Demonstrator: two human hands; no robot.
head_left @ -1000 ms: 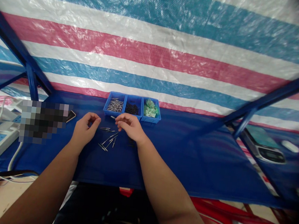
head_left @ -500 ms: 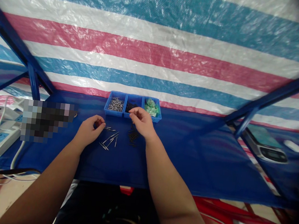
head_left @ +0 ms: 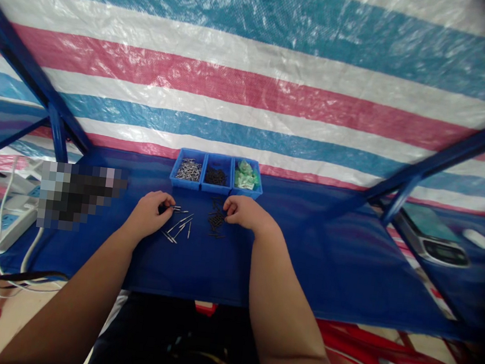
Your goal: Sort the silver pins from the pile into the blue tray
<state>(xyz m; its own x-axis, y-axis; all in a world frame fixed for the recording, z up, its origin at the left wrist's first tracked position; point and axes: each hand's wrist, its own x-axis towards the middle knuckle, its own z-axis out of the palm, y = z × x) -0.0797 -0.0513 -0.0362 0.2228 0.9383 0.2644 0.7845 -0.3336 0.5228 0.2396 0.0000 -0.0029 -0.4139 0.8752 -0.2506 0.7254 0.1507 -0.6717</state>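
Your left hand (head_left: 149,212) rests low on the blue worktop (head_left: 306,242), with its thumb and fingers bent toward each other at the near ends of a few slender silver pins (head_left: 180,223); whether the fingers pinch one of these pins, or only lie beside it, I cannot tell. Your right hand (head_left: 243,212) has its fingers curled close together just beside the loose small black pieces (head_left: 216,221), and here also I cannot tell if a piece is between them. The silver pins lie scattered on your left and the black pieces in a tighter group on your right, with a bare strip between, probably so that each hand has its own kind near and the two do not mix. Behind them, the left blue bin (head_left: 186,185) contains more silver pins, the middle blue bin (head_left: 215,189) more dark pieces, and the right blue bin (head_left: 246,194) crumpled green plastic packets (head_left: 245,175). The three bins stand side by side, I suppose to separate the stock while it is in easy reach. The digital scale (head_left: 442,251) sits well apart at the far right, out of the way of your arms.
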